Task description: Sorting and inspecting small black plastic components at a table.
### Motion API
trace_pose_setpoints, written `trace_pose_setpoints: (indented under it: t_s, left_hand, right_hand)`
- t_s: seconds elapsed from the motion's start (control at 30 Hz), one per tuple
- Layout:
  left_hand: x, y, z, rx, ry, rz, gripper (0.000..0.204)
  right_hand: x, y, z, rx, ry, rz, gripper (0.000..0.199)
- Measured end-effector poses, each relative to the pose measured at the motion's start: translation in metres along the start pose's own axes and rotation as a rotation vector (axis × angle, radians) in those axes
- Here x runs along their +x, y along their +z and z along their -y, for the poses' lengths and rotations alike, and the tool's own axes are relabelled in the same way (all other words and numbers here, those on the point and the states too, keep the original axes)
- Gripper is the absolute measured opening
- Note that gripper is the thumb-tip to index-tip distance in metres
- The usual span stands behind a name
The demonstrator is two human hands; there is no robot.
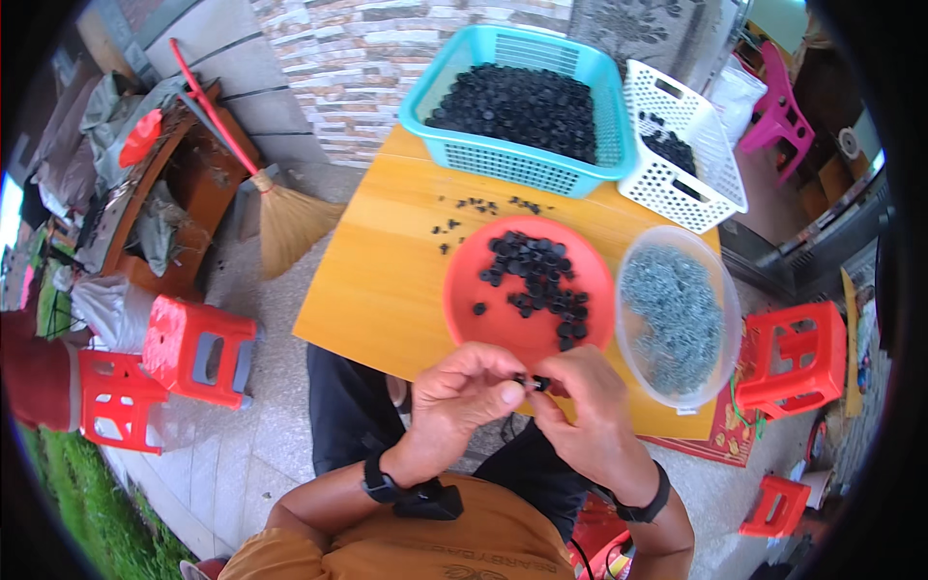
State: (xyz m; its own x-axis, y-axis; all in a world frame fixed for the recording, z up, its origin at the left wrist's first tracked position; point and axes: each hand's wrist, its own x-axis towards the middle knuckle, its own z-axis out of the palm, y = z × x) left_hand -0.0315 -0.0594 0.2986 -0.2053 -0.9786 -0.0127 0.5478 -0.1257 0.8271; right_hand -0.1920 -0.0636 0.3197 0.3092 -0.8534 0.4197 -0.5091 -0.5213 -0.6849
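Your left hand [464, 391] and right hand [580, 396] pinch one small black part [534, 383] together, fingertips closed on it, just over the near table [387, 271] edge. Beyond: one red plate [527, 333], one clear bowl [720, 319], two baskets, three red stools at your right.

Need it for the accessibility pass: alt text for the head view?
Left hand and right hand pinch a small black plastic piece together above a round red plate of similar pieces on an orange wooden table.
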Motion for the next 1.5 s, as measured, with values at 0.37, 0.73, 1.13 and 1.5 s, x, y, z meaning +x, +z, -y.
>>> trace_pose_setpoints:
  t_s: [0.37, 0.73, 1.13, 1.5]
  left_hand:
    - [-0.003, -0.007, -0.002, -0.038, -0.056, 0.048, 0.021]
    - [-0.008, -0.006, -0.003, -0.1, -0.015, 0.082, 0.019]
    - [-0.008, -0.004, -0.001, -0.086, -0.019, 0.094, 0.021]
    - [-0.009, 0.005, -0.008, -0.02, -0.05, 0.028, 0.022]
  right_hand:
    - [-0.014, 0.01, 0.005, 0.144, 0.047, -0.1, 0.024]
    - [-0.029, 0.018, 0.018, 0.464, 0.256, -0.172, 0.025]
    - [-0.035, 0.021, 0.013, 0.628, 0.241, -0.258, 0.026]
    - [-0.038, 0.02, 0.009, 0.988, 0.423, -0.291, 0.025]
